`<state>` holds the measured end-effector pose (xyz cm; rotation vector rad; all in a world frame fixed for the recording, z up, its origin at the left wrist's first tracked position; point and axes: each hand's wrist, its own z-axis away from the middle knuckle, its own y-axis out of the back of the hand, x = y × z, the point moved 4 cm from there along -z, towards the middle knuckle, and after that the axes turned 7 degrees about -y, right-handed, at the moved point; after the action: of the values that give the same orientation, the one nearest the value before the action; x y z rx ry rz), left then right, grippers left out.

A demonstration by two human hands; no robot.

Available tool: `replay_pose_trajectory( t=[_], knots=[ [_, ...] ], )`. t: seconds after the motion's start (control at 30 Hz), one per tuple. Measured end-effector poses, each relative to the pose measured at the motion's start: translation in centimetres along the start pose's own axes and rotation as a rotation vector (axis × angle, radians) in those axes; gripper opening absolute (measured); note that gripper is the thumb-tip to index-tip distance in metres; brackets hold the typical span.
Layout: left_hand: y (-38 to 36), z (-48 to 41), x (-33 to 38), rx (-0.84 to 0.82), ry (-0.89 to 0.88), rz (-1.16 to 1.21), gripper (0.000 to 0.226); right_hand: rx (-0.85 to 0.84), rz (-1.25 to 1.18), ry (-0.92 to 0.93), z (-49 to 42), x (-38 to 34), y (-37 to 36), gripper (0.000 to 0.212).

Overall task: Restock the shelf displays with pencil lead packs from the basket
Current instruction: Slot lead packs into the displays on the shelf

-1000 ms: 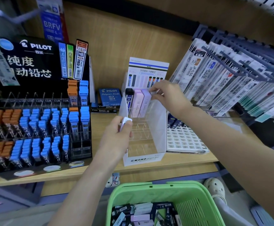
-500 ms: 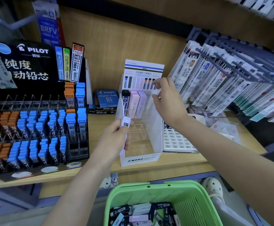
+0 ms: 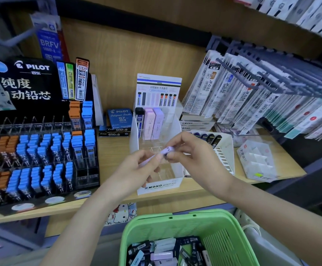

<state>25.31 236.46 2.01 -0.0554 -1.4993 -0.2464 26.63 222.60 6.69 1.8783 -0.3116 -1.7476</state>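
Where your hands met: your left hand [image 3: 137, 168] pinched the lower end of one lilac lead pack [image 3: 165, 151], and your right hand [image 3: 193, 156] pinched its upper end, so both were closed on it.
Pack's place: it hung tilted in the air, just in front of the white MONO display [image 3: 157, 187] and above the green basket [image 3: 172, 217].
Step in hand: by the look of it, a handover and a turn before slotting.
Doing it well: you would have done best to let one hand take the pack, stand it upright with the label forward, and lower it into the free cell beside the second lilac pack [image 3: 158, 120] without nudging the light display.
Count, in hand: one pack, two hands.
Count, display: three packs stood in the back row, namely a black pack [image 3: 140, 120], a pink pack [image 3: 149, 122] and the second lilac pack.
Count, basket: one basket, with its loose packs too jumbled to count.
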Motion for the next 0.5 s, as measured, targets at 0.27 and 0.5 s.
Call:
replay_pose_trajectory(
  t=[0.27,0.5],
  knots=[
    [0.4,-0.3,0.5,0.141,-0.087,0.295,0.018,0.038,0.091,0.057,2.4,0.3,1.9,0.041],
    [-0.4,-0.2,1.8,0.197,-0.263,0.231,0.006,-0.057,-0.033,-0.157,3.3,2.2,1.0,0.021]
  ],
)
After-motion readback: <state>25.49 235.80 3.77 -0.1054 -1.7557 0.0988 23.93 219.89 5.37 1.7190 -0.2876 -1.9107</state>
